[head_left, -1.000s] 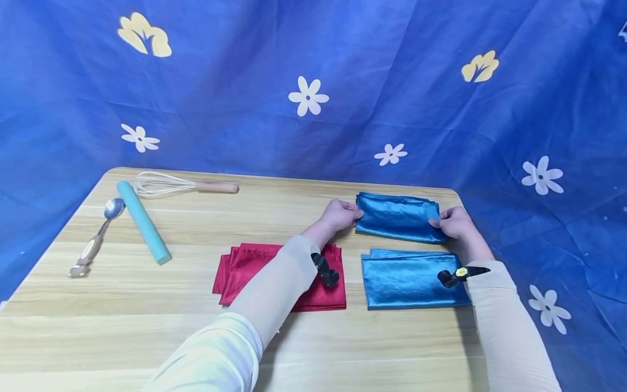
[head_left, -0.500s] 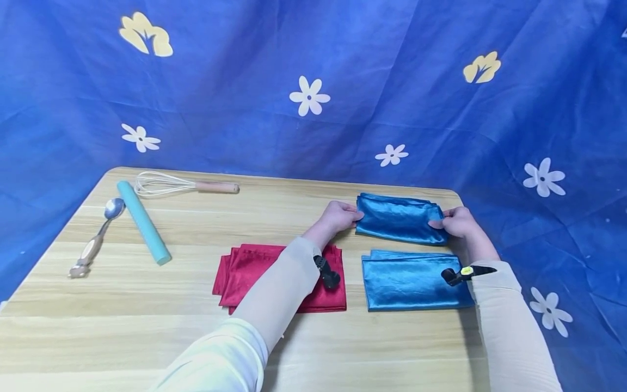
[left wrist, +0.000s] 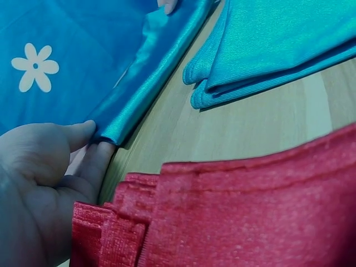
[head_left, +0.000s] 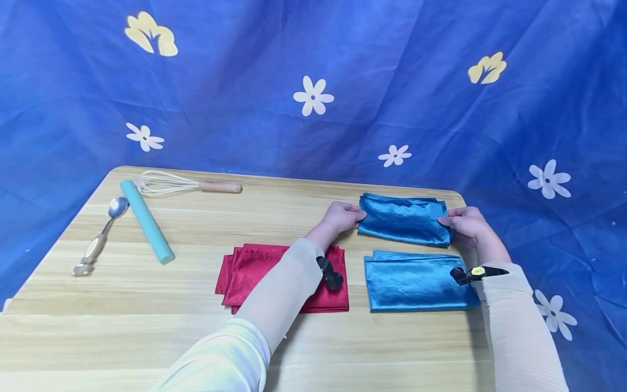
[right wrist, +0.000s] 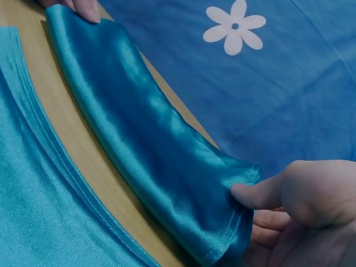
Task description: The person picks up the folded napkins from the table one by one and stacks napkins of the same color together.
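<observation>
A folded, shiny blue cloth (head_left: 404,219) is held at its two short ends near the table's back right corner. My left hand (head_left: 340,216) pinches its left end between thumb and fingers, as the left wrist view also shows. At the opposite end my right hand (head_left: 467,224) pinches the cloth, thumb on top and fingers underneath in the right wrist view. A second folded blue cloth (head_left: 416,283) lies just in front of it, below my right wrist. Under my left forearm lies a folded red cloth (head_left: 254,272), partly hidden by the sleeve.
At the table's left side lie a whisk (head_left: 191,185), a turquoise rod (head_left: 148,223) and a spoon (head_left: 100,239) with a pale handle. A blue flowered curtain (head_left: 245,109) hangs behind and to the right of the wooden table (head_left: 147,337).
My right hand has shifted slightly to the right with its end of the blue cloth. My left hand keeps its pinch almost in place. The head view has turned a little left.
</observation>
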A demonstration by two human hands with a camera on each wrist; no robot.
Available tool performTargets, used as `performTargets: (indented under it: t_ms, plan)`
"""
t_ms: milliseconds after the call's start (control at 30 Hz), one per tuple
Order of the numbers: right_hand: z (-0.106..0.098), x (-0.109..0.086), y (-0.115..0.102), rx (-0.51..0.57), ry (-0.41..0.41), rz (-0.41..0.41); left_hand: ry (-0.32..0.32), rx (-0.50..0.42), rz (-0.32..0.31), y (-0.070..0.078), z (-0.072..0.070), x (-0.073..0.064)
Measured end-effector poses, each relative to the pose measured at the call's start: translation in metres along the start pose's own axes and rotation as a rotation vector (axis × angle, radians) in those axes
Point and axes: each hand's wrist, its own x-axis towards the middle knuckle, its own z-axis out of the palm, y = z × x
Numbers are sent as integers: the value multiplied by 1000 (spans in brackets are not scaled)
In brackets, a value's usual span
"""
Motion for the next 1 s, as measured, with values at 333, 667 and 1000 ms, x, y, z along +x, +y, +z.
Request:
performTargets:
  t_ms: [333, 667, 1000]
  plan:
    - [3, -9, -5, 38, 94, -19, 4, 9, 6, 3, -1, -1]
    - [-4, -23, -9, 36, 118, -56, -27, -60, 15, 7, -9, -10]
    - [-9, -40, -13, 30, 94, -81, -94, -104, 30, 17, -17, -23]
